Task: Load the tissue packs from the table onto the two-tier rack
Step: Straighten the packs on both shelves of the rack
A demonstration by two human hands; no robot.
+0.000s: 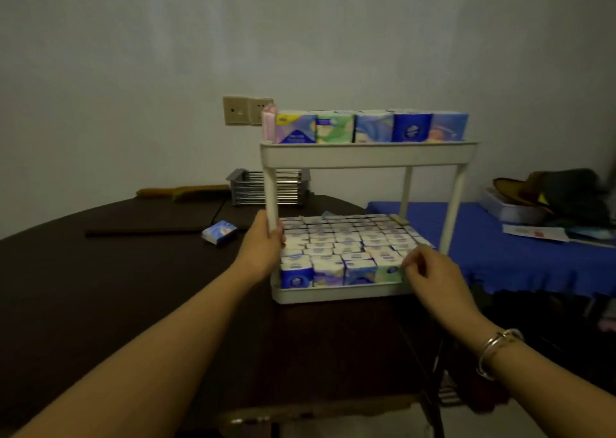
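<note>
A white two-tier rack (366, 156) stands on the dark round table (133, 287). Its lower tray is packed with several rows of tissue packs (343, 242). On the upper tier a row of upright packs (370, 127) shows above the rim. One blue tissue pack (219, 232) lies alone on the table, left of the rack. My left hand (261, 249) grips the rack's front left leg near its base. My right hand (430, 272) rests at the tray's front right corner, with its fingertips on the green front-row pack (388, 272).
Behind the rack a metal wire basket (253, 187) sits by the wall, with a brown cloth (181, 192) to its left. A flat dark board (150, 221) lies on the table. A blue-covered bed (520, 254) with clutter stands at the right.
</note>
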